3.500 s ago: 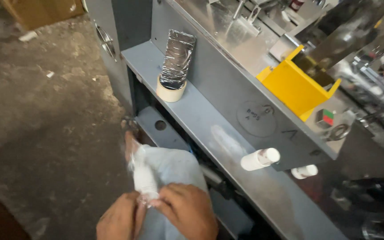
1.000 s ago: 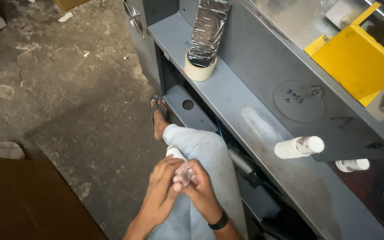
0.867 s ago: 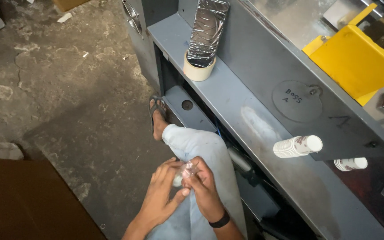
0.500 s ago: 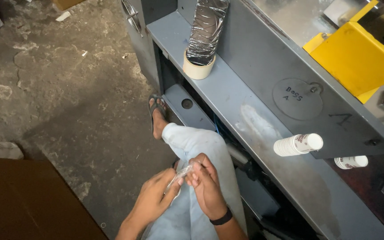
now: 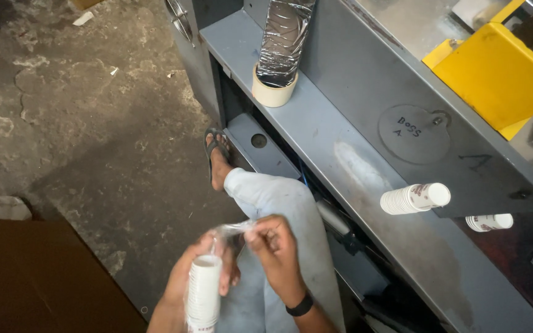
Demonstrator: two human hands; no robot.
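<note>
My left hand [image 5: 208, 268] grips a stack of white paper cups [image 5: 204, 290] inside a clear plastic sleeve [image 5: 232, 229], held upright above my lap. My right hand [image 5: 274, 246] pinches the twisted top end of that sleeve, just right of the left hand. Both hands hover over my leg in light blue trousers [image 5: 279, 203]. A second stack of white paper cups [image 5: 414, 198] sticks out of the grey machine [image 5: 353, 80] to the right, with another stack [image 5: 488, 222] beyond it.
A roll of cream tape [image 5: 274, 89] with a crumpled foil roll [image 5: 285, 37] standing in it sits on the machine's grey ledge [image 5: 340, 154]. A yellow guard [image 5: 501, 74] is at top right. My sandalled foot [image 5: 217, 154] rests on the concrete floor [image 5: 81, 123]. A brown carton [image 5: 38, 277] lies at bottom left.
The hands have drawn apart: the left now holds the cup stack lower and upright, while the right has pulled the sleeve's top end up and rightward.
</note>
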